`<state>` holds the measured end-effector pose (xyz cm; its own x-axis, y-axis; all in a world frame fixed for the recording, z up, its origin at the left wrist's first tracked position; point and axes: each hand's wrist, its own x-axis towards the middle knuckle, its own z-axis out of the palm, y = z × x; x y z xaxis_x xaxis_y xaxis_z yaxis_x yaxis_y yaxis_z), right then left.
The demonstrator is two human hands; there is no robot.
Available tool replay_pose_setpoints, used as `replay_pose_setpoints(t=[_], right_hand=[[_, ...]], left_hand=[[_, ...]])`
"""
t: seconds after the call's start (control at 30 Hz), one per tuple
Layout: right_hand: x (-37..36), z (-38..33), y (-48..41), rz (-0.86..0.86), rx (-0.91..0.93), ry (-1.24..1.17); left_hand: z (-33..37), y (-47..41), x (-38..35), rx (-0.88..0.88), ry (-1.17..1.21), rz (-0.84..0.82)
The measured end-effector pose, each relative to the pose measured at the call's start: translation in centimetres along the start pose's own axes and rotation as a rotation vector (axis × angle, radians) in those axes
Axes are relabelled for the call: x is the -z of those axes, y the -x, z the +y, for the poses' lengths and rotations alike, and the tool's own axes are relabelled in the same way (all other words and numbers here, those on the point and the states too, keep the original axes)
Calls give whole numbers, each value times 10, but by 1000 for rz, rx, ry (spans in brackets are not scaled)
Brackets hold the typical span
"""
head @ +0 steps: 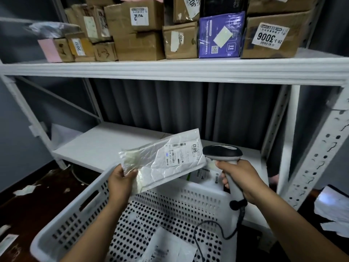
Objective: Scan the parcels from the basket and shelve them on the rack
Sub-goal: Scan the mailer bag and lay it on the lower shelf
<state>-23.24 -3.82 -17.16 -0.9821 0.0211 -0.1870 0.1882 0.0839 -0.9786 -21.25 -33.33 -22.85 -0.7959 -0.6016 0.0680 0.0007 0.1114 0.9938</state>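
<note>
My left hand (121,181) pinches the lower left corner of a white padded mailer (160,161), holding it flat above the white perforated basket (75,218), label side up with "6813" on it. My right hand (243,178) grips the handle of a barcode scanner (222,153), whose dark head sits just right of the mailer's label. The scanner's cable hangs into the basket. A white parcel (168,248) lies on the basket's floor, and another labelled parcel (205,175) shows beyond the basket's far rim, partly hidden by the mailer.
The white rack's upper shelf (170,69) carries several cardboard boxes (137,29) and a purple box (221,35). The lower shelf (105,142) lies behind the basket. A perforated white upright (317,157) stands at right. Paper scraps litter the dark floor (26,190).
</note>
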Motion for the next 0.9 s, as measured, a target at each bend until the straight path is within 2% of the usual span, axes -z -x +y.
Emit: replay_pose_setpoints(t=[0.8, 0.9], right_hand=[[-11, 1, -16, 13, 26, 10], [-5, 4, -21, 36, 25, 22]], left_hand=[[-18, -11, 1, 55, 25, -32], [-22, -10, -7, 75, -13, -74]])
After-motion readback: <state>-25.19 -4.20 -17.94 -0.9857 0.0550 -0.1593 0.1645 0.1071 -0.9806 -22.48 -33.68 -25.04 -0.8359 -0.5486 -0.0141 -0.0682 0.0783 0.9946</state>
